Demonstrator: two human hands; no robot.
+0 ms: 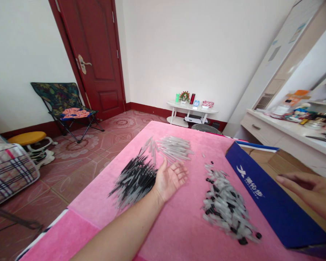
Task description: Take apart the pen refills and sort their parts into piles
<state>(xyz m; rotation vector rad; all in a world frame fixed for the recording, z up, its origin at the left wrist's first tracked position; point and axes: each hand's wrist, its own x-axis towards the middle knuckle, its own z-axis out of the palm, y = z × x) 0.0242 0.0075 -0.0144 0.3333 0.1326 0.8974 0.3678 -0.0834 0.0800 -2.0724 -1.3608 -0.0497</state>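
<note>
Three loose piles of pen parts on a pink cloth-covered table [176, 228], plus one blue cardboard box [260, 195]. Black-and-grey pen rods [134, 183]: heaped toward the table's left edge, tips mostly slanting up toward the far edge. Translucent grey pen barrels [175, 146]: nearer the far edge, not far from the far-left corner, a few strays splayed on their left side. Clear pen caps [228, 203] mixed with small black plugs [243, 240]: long strip to the right of the middle, beside the box. Box lies along the right edge, lidless, brown inside, white logo and lettering on the long side wall.

Left hand [171, 179]: palm up, grip wide, fingers lightly curled, palm bare. Sits just right of the rods and on the near side of the barrels; contact with either pile can't be told. Right hand [312, 194]: over the box, cut by the view's edge, thumb and fingers close together; can't tell if anything is pinched.

Behind: dark red door [95, 54], leaf-print folding chair [58, 96] with orange cloth [75, 113], yellow-topped stool [27, 137], low white stand [176, 106], cluttered white dresser [263, 125].
</note>
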